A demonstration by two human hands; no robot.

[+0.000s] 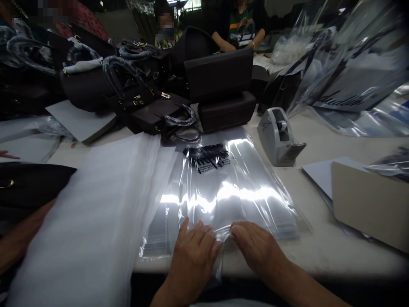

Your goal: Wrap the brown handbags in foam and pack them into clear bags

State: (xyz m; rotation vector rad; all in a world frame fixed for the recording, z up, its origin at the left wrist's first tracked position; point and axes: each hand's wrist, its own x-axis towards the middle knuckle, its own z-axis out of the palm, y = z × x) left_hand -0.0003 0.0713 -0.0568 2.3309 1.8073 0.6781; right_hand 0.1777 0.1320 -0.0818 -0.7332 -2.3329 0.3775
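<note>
A stack of clear plastic bags [249, 179] with dark lettering lies flat on the table before me. At the near edge of the stack, my left hand [193, 253] rests on the film, its little finger stretched away from the others. The thumb and forefinger of that hand close on a fold of the top bag. Opposite it, my right hand [260, 249] pinches the same edge, with fingertips curled under and partly hidden. Between the hands the film is bunched, and a loose piece hangs over the table edge.
White foam sheets [96, 204] are piled on the left. Dark handbags [220, 76] with wrapped handles crowd the back. A grey tape dispenser [277, 136] stands right of the bags, near cardboard sheets [370, 200]. Another person's arm [25, 238] is at far left; people sit opposite.
</note>
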